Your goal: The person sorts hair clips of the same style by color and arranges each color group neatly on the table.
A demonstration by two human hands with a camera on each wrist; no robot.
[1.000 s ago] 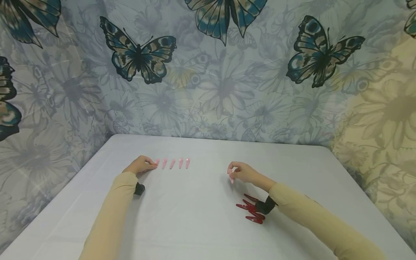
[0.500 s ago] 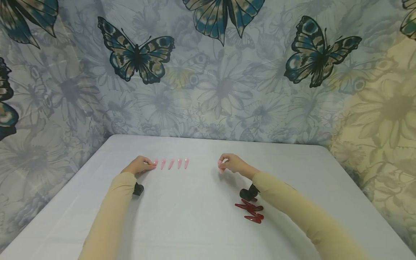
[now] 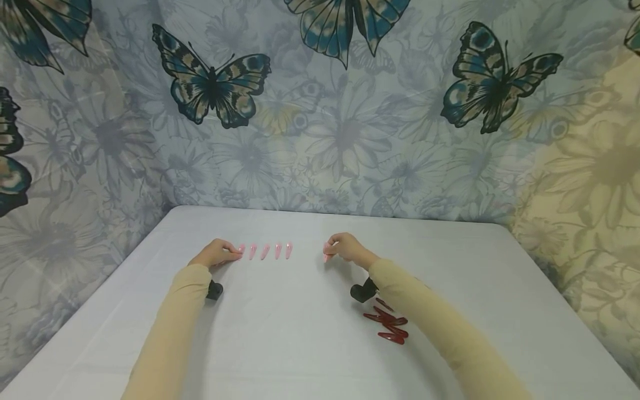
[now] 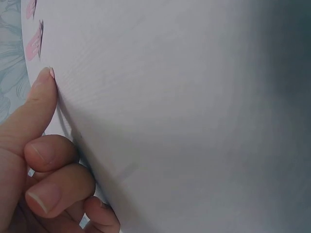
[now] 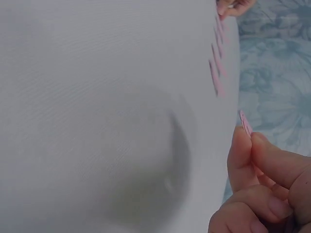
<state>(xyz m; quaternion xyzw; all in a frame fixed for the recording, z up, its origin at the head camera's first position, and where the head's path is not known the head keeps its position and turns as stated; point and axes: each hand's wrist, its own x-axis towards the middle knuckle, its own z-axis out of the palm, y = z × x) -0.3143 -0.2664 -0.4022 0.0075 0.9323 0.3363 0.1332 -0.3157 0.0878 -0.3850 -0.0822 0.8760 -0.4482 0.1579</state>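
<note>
A row of several pink snap hair clips (image 3: 265, 251) lies on the white table, left of centre. At the row's left end my left hand (image 3: 214, 254) pinches the leftmost hair clip (image 3: 242, 249); in the left wrist view the thumb (image 4: 43, 92) covers most of it and the other fingers are curled. To the right of the row, my right hand (image 3: 347, 250) holds another pink hair clip (image 5: 245, 123) between thumb and index finger, just above the table. The right wrist view shows this clip's tip poking out past the fingertips.
A loose pile of several dark red snap hair clips (image 3: 390, 324) lies on the table (image 3: 280, 344) below the right forearm. Black wrist cameras (image 3: 364, 290) hang under both wrists. A butterfly-print cloth (image 3: 345, 139) stands behind the table.
My right hand has moved left and slightly away, bringing its pink hair clip nearer the row. The red pile shows more from under the right arm. My left hand stays at the leftmost clip.
</note>
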